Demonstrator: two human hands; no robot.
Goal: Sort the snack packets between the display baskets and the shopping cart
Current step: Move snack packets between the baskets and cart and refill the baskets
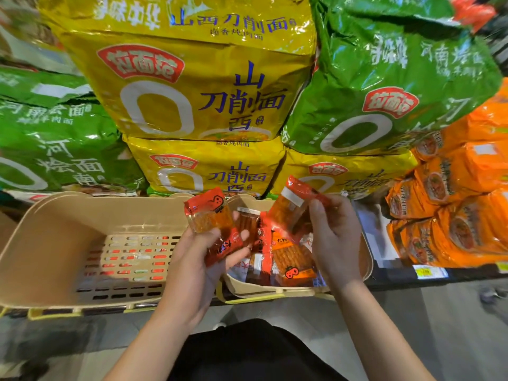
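- The left basket (90, 243) lies open from above, its slotted floor bare.
- Just right of it, the right basket (365, 259) is crowded with snack packets (291, 259), under both hands (334, 235).
- Behind the left basket, stacked noodle bags (203, 171) wall off the back.

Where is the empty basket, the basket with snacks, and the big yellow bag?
empty basket (55, 235): head view, its bare inner wall.
basket with snacks (275, 291): head view, its front rim.
big yellow bag (192, 86): head view, its front face.
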